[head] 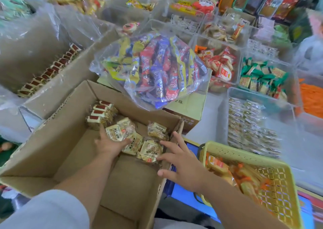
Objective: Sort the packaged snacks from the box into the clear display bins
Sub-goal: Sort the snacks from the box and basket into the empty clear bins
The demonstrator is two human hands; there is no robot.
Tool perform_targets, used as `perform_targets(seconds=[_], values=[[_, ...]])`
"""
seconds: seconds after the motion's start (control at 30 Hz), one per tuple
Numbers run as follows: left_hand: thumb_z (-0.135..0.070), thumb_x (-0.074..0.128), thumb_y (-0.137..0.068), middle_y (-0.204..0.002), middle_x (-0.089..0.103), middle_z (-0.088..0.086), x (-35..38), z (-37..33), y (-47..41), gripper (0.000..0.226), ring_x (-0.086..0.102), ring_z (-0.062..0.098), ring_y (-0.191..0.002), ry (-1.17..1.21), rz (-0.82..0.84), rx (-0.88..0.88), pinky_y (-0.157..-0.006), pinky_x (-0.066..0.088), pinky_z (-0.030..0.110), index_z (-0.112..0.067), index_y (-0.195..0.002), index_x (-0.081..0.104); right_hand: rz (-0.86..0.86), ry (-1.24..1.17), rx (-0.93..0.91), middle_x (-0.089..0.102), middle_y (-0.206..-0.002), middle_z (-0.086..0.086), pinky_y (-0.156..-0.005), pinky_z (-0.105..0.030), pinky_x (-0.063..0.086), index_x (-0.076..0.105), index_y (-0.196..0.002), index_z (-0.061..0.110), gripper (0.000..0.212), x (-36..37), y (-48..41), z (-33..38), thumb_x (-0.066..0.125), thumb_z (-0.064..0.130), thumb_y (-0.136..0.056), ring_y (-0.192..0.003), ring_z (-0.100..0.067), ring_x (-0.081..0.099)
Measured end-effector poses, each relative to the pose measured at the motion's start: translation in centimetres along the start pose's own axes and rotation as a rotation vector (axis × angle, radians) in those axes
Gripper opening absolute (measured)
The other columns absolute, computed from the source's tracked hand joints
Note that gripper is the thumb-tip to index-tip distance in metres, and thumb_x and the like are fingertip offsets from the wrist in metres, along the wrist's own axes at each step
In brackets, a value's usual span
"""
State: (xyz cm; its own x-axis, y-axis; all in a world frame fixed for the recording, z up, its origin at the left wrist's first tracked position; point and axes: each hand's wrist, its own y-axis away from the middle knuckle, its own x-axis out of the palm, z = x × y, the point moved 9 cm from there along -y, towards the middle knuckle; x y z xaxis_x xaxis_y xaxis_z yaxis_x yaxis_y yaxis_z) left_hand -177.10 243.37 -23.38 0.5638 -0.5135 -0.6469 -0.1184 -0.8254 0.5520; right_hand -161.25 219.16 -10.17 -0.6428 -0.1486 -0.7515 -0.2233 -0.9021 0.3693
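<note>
An open cardboard box (pixel 57 141) stands in front of me with cream-coloured snack packets (pixel 150 151) loose at its far end and a row of red-labelled packets (pixel 100 112) in the back corner. My left hand (pixel 109 144) is inside the box, its fingers and thumb curled round one cream packet (pixel 116 132). Over the box's right wall my right hand (pixel 180 160) spreads open, fingertips touching another cream packet. Clear display bins (pixel 262 96) with sorted snacks stand to the right and behind.
A clear bag of colourful wrapped snacks (pixel 157 68) lies on a closed carton behind the box. A yellow plastic basket (pixel 272 169) of orange packets stands at the right. A larger lined carton (pixel 52 82) with red-labelled packets is at the left.
</note>
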Motion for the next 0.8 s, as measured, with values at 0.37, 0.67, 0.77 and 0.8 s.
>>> perform_targets(seconds=[0.37, 0.67, 0.77, 0.8], values=[[-0.051, 0.094, -0.054, -0.121, 0.029, 0.004, 1.5, -0.2, 0.1, 0.099, 0.054, 0.038, -0.111, -0.003, 0.011, 0.085, -0.1, 0.047, 0.042, -0.042, -0.137, 0.043, -0.022, -0.034, -0.007, 0.011, -0.162, 0.029, -0.115, -0.07, 0.022, 0.056, -0.132, 0.046, 0.051, -0.2, -0.2, 0.0, 0.047, 0.074, -0.09, -0.146, -0.001, -0.034], [-0.043, 0.096, -0.056, -0.147, 0.027, 0.01, 1.3, -1.0, 0.3, 0.083, 0.055, 0.038, -0.117, -0.013, 0.043, 0.187, -0.103, 0.046, 0.041, -0.041, -0.128, 0.054, -0.025, -0.028, -0.003, 0.012, -0.163, 0.027, -0.116, -0.068, 0.022, 0.057, -0.13, 0.046, 0.049, -0.2, -0.3, 0.1, 0.049, 0.073, -0.09, -0.145, -0.001, -0.034], [-0.04, 0.096, -0.056, -0.137, 0.038, 0.011, 0.9, -1.5, 0.2, 0.081, 0.057, 0.037, -0.11, -0.052, 0.063, 0.223, -0.102, 0.05, 0.042, -0.039, -0.126, 0.056, -0.019, -0.025, 0.008, 0.011, -0.163, 0.028, -0.116, -0.068, 0.021, 0.057, -0.131, 0.046, 0.048, -0.2, -0.3, 0.1, 0.05, 0.07, -0.09, -0.145, 0.0, -0.035], [-0.039, 0.095, -0.055, -0.132, 0.041, 0.01, 0.7, -1.7, 0.2, 0.079, 0.058, 0.035, -0.107, -0.063, 0.065, 0.238, -0.1, 0.052, 0.043, -0.039, -0.124, 0.057, -0.016, -0.022, 0.01, 0.011, -0.163, 0.028, -0.116, -0.068, 0.021, 0.057, -0.131, 0.046, 0.048, -0.2, -0.3, 0.1, 0.051, 0.07, -0.091, -0.144, 0.0, -0.035]])
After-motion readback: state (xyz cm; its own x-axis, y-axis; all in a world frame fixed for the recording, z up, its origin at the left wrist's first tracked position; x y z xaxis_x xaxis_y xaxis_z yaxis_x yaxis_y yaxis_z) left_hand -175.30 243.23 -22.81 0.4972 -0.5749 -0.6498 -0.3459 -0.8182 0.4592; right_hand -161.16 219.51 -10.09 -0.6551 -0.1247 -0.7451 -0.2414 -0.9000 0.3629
